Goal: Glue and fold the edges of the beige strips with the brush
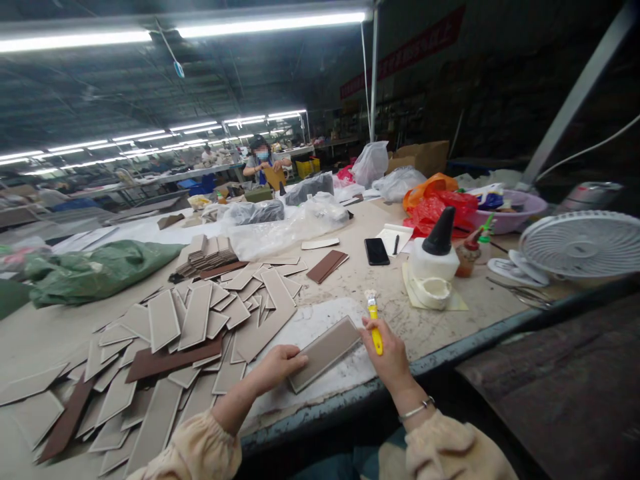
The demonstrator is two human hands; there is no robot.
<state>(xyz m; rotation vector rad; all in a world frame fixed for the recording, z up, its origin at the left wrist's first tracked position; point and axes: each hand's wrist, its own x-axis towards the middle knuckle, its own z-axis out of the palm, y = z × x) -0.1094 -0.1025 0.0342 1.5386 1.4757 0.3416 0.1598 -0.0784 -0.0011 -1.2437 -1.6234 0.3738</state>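
Left hand (277, 367): pinches panel (327, 350), underside fingers hidden.
Right hand (389, 350): fingers curled around yellow brush (373, 311), fingertips at panel's far corner; pinch unclear.
Panel: over white paper (323, 314), contact unclear.
Fan (583, 248): cropped right.

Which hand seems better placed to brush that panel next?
Probably the right hand: it holds the yellow brush, while the left hand holds the panel at its left end.
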